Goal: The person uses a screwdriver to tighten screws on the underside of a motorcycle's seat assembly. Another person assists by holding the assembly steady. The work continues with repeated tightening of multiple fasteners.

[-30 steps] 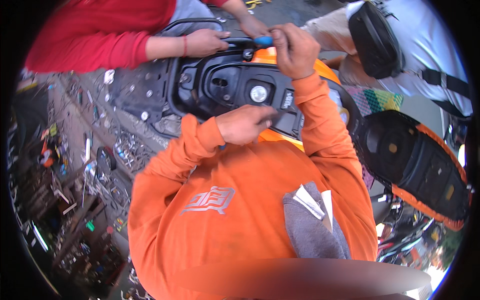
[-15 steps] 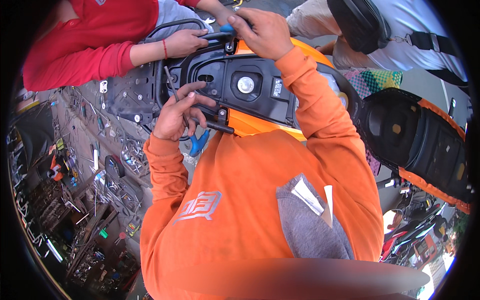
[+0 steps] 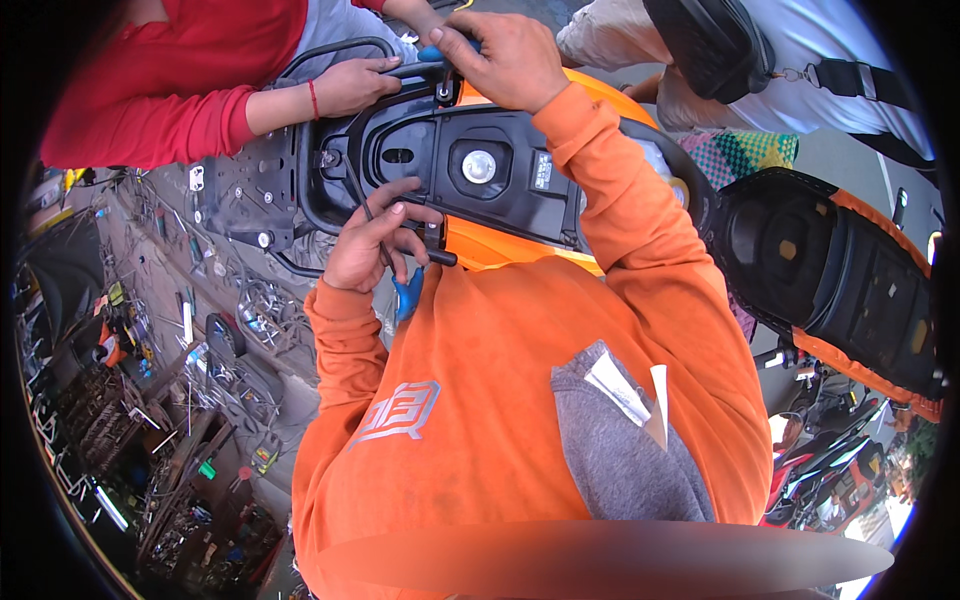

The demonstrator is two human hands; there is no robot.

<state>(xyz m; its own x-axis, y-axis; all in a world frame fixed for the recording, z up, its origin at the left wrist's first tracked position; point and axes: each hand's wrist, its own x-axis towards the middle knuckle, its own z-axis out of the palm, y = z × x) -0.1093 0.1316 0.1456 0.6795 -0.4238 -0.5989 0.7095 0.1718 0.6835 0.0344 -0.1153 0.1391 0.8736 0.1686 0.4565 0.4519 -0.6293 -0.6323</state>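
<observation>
The left hand has shifted rearward, half-spread fingers holding a T-handle wrench at the scooter's near edge; the right hand pinches a blue handle opposite, so tools flank both edges.

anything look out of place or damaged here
Yes, two things. Loose parts lie strewn over the ground at the left, in no clear order. The seat is swung away from the bike, its underside showing, where it would normally cover the top. I see no clear damage or spill.
</observation>
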